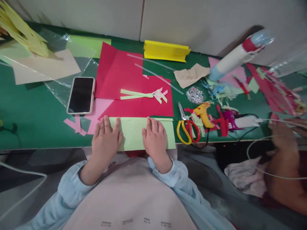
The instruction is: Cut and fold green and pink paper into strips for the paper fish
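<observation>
Head view: light green sheet (131, 135) sits just below frame centre, at the near edge of the green surface (45, 135). Left grip (106, 135) lies spread, palm down, on its left part; right grip (155, 135) likewise on its right. Red paper (114, 75) just above, centre. Scissors (189, 133) right of sheet, phone (81, 95) left of centre.

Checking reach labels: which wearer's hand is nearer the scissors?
Right. The right hand is on light green paper, left of the scissors; the left hand is farther left.
</observation>
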Action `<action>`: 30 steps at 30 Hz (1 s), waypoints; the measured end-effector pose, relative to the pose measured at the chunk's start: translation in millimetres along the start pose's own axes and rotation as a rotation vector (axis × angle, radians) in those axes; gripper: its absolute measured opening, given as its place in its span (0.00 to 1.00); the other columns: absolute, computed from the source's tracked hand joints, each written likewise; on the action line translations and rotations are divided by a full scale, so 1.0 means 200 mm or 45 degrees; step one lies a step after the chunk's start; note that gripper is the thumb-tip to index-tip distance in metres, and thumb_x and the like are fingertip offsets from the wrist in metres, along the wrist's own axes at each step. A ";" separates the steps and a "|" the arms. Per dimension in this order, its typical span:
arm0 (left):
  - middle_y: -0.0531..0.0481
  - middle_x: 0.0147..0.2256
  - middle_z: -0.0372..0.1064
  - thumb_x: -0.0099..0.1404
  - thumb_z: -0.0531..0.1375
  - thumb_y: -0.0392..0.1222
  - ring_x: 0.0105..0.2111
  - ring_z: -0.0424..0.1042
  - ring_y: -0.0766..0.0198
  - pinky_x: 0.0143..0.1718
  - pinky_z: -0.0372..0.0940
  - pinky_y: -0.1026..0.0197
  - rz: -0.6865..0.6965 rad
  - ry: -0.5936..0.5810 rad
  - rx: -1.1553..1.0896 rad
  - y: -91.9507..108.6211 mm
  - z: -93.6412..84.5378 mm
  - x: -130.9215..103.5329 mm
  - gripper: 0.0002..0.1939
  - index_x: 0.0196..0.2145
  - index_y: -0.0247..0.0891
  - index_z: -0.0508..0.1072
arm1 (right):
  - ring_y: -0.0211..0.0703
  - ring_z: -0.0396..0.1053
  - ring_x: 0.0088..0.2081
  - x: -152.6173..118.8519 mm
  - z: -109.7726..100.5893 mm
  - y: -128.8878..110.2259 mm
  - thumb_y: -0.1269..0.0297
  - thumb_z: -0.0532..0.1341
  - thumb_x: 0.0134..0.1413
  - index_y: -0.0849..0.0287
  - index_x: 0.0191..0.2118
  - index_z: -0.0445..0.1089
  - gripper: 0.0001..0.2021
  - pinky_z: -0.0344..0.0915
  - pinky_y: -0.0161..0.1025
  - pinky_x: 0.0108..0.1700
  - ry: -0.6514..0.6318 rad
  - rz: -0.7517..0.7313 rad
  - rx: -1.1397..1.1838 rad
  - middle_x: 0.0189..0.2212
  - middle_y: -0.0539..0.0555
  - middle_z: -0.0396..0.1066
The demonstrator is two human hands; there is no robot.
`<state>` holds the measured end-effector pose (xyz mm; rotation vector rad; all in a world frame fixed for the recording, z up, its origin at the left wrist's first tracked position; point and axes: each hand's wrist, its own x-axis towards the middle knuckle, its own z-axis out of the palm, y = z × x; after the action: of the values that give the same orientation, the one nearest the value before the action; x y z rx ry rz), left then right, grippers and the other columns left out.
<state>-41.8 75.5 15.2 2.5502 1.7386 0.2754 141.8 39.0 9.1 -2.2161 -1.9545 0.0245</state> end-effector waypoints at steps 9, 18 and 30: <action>0.28 0.68 0.48 0.69 0.52 0.41 0.67 0.52 0.38 0.64 0.55 0.37 0.002 0.025 -0.006 -0.01 0.01 0.00 0.27 0.64 0.33 0.63 | 0.57 0.59 0.57 -0.02 0.00 0.16 0.62 0.47 0.68 0.68 0.64 0.63 0.25 0.59 0.54 0.59 0.105 0.114 -0.043 0.59 0.66 0.65; 0.22 0.67 0.45 0.70 0.52 0.41 0.66 0.52 0.34 0.63 0.54 0.36 0.022 0.007 0.027 -0.01 0.01 0.00 0.28 0.65 0.30 0.62 | 0.59 0.60 0.56 -0.03 -0.02 0.25 0.63 0.47 0.68 0.70 0.63 0.64 0.25 0.61 0.53 0.56 0.123 0.222 -0.096 0.58 0.67 0.66; 0.26 0.68 0.44 0.70 0.53 0.41 0.66 0.52 0.36 0.63 0.55 0.36 0.038 0.039 0.049 -0.01 0.02 -0.01 0.28 0.65 0.33 0.61 | 0.64 0.60 0.59 -0.01 -0.02 0.24 0.60 0.49 0.67 0.82 0.62 0.61 0.28 0.62 0.54 0.58 0.069 0.306 -0.167 0.56 0.77 0.64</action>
<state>-43.8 75.6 11.2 2.6144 1.7338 0.2863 189.8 30.6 6.1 -2.4959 -1.6968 -0.1333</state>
